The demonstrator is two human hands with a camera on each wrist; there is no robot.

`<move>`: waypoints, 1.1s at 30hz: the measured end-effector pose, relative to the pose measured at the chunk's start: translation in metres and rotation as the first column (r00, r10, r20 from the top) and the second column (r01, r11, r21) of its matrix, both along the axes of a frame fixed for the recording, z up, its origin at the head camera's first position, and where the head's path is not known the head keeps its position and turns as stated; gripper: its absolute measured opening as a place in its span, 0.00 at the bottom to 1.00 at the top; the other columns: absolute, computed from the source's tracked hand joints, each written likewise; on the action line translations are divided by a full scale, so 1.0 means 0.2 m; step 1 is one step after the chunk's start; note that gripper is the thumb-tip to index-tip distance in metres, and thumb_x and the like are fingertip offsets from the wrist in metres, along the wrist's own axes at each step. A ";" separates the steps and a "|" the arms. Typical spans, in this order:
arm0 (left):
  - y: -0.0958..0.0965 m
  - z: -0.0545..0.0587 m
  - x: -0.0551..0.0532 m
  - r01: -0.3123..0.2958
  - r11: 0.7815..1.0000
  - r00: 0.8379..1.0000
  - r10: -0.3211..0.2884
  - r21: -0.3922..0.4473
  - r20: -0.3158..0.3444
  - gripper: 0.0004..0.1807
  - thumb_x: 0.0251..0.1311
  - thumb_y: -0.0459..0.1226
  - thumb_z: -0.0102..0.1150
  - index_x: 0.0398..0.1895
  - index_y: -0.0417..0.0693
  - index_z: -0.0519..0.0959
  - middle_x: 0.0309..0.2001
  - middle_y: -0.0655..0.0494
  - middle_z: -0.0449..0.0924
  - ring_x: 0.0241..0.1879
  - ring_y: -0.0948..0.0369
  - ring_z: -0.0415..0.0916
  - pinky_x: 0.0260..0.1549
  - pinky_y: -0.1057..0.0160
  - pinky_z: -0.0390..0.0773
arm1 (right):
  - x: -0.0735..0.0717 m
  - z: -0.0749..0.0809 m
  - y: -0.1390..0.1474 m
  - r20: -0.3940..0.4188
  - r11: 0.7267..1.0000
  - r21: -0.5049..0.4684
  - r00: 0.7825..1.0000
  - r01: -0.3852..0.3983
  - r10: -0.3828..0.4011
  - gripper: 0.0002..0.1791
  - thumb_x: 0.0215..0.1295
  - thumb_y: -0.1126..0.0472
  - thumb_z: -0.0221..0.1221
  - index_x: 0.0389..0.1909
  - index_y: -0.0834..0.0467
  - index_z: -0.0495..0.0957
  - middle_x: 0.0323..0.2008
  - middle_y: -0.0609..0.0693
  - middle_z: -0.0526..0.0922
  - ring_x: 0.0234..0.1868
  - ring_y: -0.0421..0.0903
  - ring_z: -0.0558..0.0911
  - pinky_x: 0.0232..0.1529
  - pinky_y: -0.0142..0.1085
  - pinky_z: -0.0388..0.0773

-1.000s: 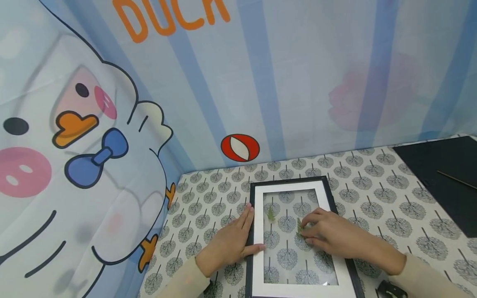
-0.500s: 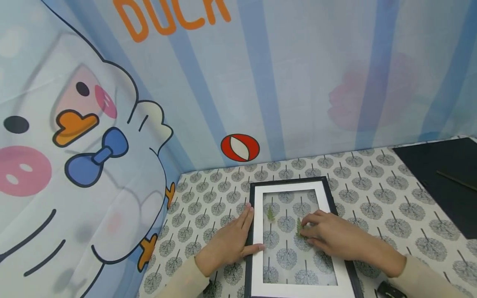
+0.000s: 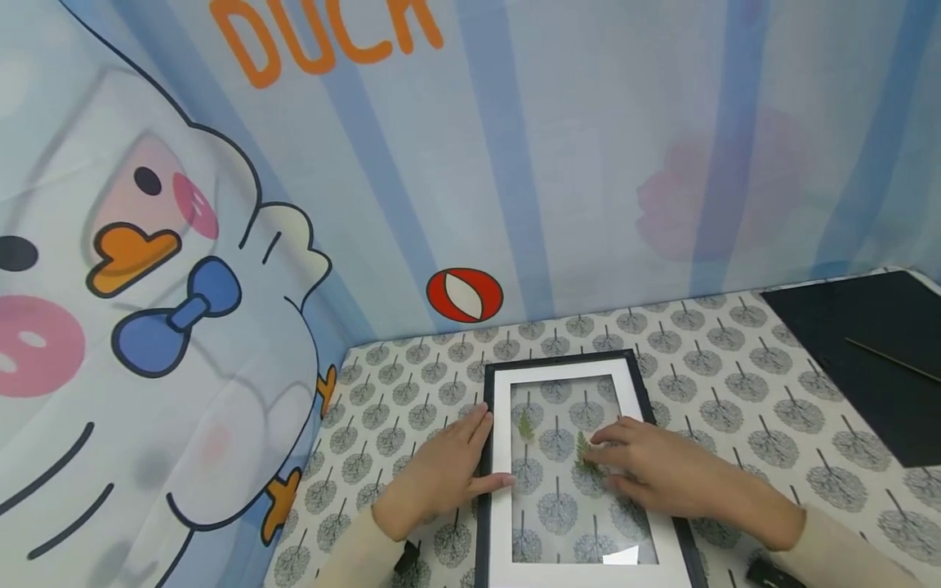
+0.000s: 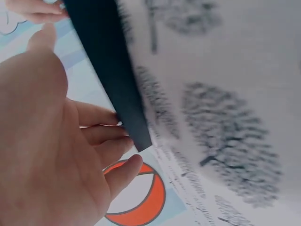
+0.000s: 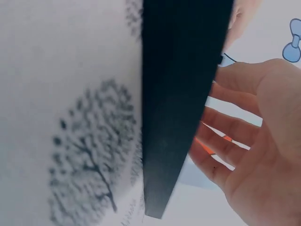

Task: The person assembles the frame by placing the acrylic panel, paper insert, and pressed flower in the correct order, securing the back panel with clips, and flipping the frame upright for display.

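Observation:
A picture frame [image 3: 481, 514] with a black rim and white mat lies on the patterned cloth. Inside its clear pane are two green fern leaves: one fern leaf [image 3: 525, 426] at the upper left, another fern leaf [image 3: 583, 452] right of the middle. My left hand [image 3: 444, 465] rests along the frame's left side, fingertips against the black rim and thumb over the mat. My right hand [image 3: 650, 461] reaches over the right side, its loosely bent fingertips at the second leaf. In the right wrist view the black frame side [image 5: 176, 103] hides those fingertips.
A black board [image 3: 860, 351] with a thin brown stick [image 3: 893, 359] on it lies at the far right. Behind the table hangs a blue striped duck-print curtain [image 3: 588, 163]. A small black object [image 3: 772, 574] sits by the right sleeve.
My right fingers have loosened and spread a little, and more of the second fern leaf shows. The left hand keeps its place on the frame. The head view has shifted slightly.

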State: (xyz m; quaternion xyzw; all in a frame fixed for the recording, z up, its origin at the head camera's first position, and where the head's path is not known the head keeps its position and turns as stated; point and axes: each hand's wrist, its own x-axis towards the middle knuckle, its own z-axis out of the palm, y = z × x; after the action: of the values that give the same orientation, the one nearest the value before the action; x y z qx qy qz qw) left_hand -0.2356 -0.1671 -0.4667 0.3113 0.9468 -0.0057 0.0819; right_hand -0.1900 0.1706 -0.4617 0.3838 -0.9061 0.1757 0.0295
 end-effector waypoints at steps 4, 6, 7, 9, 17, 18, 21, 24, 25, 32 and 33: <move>0.02 0.05 -0.03 0.024 1.000 0.998 -0.023 0.010 -0.061 0.49 0.75 0.68 0.43 0.79 0.36 0.64 0.80 0.37 0.61 0.81 0.42 0.59 0.78 0.47 0.68 | 0.01 0.05 0.04 -0.030 0.999 -0.028 0.999 0.030 -0.031 0.18 0.68 0.61 0.69 0.57 0.53 0.86 0.59 0.51 0.85 0.58 0.52 0.85 0.54 0.45 0.87; 0.04 0.07 -0.04 0.035 0.999 0.995 -0.034 0.015 -0.090 0.44 0.76 0.65 0.46 0.76 0.37 0.70 0.77 0.38 0.68 0.80 0.41 0.61 0.77 0.47 0.69 | 0.01 0.08 0.07 -0.059 0.998 -0.055 0.997 0.043 -0.046 0.13 0.66 0.63 0.71 0.51 0.52 0.88 0.56 0.51 0.85 0.53 0.50 0.86 0.47 0.40 0.88; 0.05 0.09 -0.05 0.042 0.999 0.994 -0.040 0.021 -0.101 0.42 0.77 0.63 0.47 0.74 0.37 0.72 0.76 0.38 0.70 0.79 0.40 0.63 0.76 0.47 0.70 | 0.01 0.10 0.09 -0.062 0.996 -0.063 0.996 0.056 -0.060 0.11 0.64 0.64 0.71 0.47 0.51 0.88 0.55 0.51 0.85 0.52 0.49 0.86 0.46 0.38 0.87; 0.09 0.12 -0.06 0.049 0.997 0.995 -0.043 0.058 -0.090 0.37 0.78 0.60 0.50 0.73 0.39 0.74 0.74 0.40 0.73 0.78 0.42 0.65 0.75 0.47 0.72 | 0.02 0.12 0.14 -0.078 0.993 -0.088 0.993 0.080 -0.087 0.10 0.63 0.66 0.72 0.40 0.48 0.87 0.53 0.49 0.86 0.50 0.48 0.86 0.43 0.36 0.87; 0.34 0.28 -0.05 0.066 0.943 0.980 -0.122 0.325 0.155 0.35 0.81 0.57 0.46 0.80 0.47 0.65 0.79 0.50 0.68 0.78 0.54 0.67 0.78 0.52 0.68 | 0.04 0.15 0.43 -0.179 0.970 -0.129 0.957 0.205 -0.226 0.17 0.55 0.67 0.77 0.33 0.41 0.82 0.48 0.46 0.87 0.44 0.48 0.88 0.38 0.38 0.86; 0.37 0.30 -0.06 0.079 0.935 0.976 -0.142 0.346 0.162 0.35 0.81 0.57 0.46 0.81 0.48 0.64 0.78 0.51 0.70 0.77 0.55 0.69 0.77 0.53 0.69 | 0.04 0.15 0.47 -0.205 0.967 -0.135 0.949 0.216 -0.241 0.18 0.53 0.67 0.78 0.33 0.41 0.82 0.47 0.46 0.87 0.43 0.48 0.88 0.37 0.37 0.86; 0.46 0.34 -0.06 0.101 0.907 0.961 -0.196 0.409 0.196 0.33 0.81 0.56 0.47 0.80 0.51 0.66 0.77 0.55 0.72 0.74 0.57 0.73 0.74 0.57 0.74 | 0.04 0.17 0.56 -0.260 0.954 -0.168 0.923 0.247 -0.285 0.22 0.46 0.69 0.80 0.33 0.42 0.82 0.44 0.44 0.87 0.40 0.46 0.87 0.31 0.33 0.82; 0.53 0.36 -0.07 0.109 0.870 0.940 -0.247 0.480 0.235 0.29 0.81 0.55 0.48 0.77 0.53 0.70 0.75 0.56 0.74 0.72 0.58 0.75 0.69 0.62 0.77 | 0.06 0.21 0.64 -0.290 0.938 -0.194 0.897 0.286 -0.334 0.24 0.41 0.70 0.81 0.34 0.43 0.83 0.42 0.45 0.88 0.38 0.46 0.86 0.29 0.31 0.80; 0.56 0.37 -0.08 0.106 0.861 0.935 -0.257 0.498 0.244 0.28 0.81 0.54 0.48 0.76 0.53 0.71 0.74 0.56 0.74 0.72 0.59 0.75 0.68 0.63 0.78 | 0.06 0.22 0.66 -0.295 0.932 -0.200 0.889 0.302 -0.351 0.25 0.40 0.71 0.81 0.35 0.44 0.84 0.42 0.45 0.88 0.38 0.47 0.86 0.29 0.31 0.81; 0.78 0.37 -0.15 -0.034 0.788 0.892 -0.255 0.615 0.375 0.19 0.80 0.54 0.51 0.61 0.54 0.72 0.65 0.57 0.79 0.66 0.63 0.78 0.61 0.69 0.80 | 0.10 0.31 0.81 -0.353 0.862 -0.334 0.797 0.381 -0.489 0.17 0.51 0.77 0.74 0.38 0.55 0.86 0.40 0.52 0.87 0.40 0.28 0.78 0.40 0.14 0.71; 0.81 0.37 -0.17 -0.046 0.785 0.888 -0.250 0.618 0.385 0.18 0.80 0.54 0.51 0.61 0.55 0.72 0.65 0.57 0.78 0.66 0.64 0.78 0.60 0.69 0.81 | 0.10 0.32 0.83 -0.343 0.846 -0.363 0.789 0.390 -0.510 0.13 0.55 0.77 0.71 0.37 0.58 0.86 0.39 0.55 0.87 0.40 0.22 0.75 0.41 0.14 0.71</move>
State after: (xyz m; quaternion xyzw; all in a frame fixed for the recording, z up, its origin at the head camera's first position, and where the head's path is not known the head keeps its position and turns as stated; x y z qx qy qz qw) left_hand -0.2690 -0.0051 -0.3933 0.3657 0.8333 0.3676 0.1917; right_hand -0.1694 0.3368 -0.3976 0.1755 -0.9094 0.1981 0.3208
